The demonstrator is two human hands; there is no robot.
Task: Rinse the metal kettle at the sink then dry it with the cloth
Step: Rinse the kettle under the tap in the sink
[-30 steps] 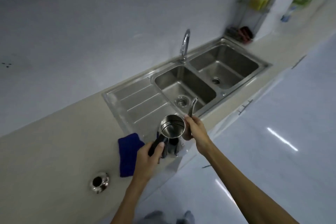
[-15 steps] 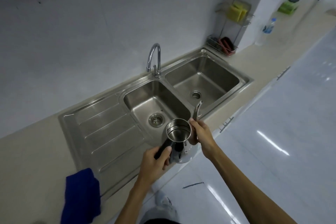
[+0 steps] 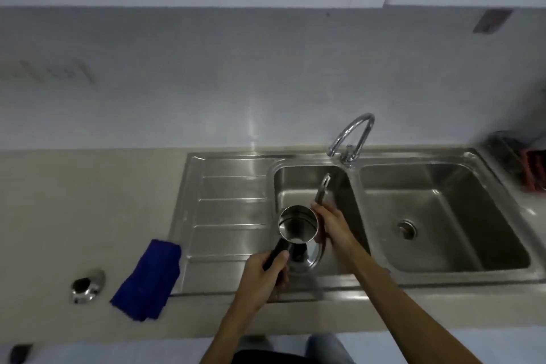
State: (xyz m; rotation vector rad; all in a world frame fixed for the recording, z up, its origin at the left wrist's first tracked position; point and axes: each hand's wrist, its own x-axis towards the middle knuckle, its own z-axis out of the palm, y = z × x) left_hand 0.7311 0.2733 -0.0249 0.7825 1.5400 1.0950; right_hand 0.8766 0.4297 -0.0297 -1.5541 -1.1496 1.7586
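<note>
Steel-bodied metal kettle [image 3: 297, 227] held lidless and upright over the left basin of the double sink [image 3: 230, 216], its spout pointing far toward the tap [image 3: 351, 136]. Left hand [image 3: 263, 275] curled round the black handle on the near side. Right hand [image 3: 332, 226] wrapped against the body at the spout's base. Blue cloth [image 3: 147, 278] lies crumpled on the counter [image 3: 88, 201], overlapping the drainboard's near-left corner. Round metal lid [image 3: 87, 287] just left of the cloth.

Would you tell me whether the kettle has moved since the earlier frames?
Yes: the kettle moved from the sink's front rim inward over the left basin.
</note>
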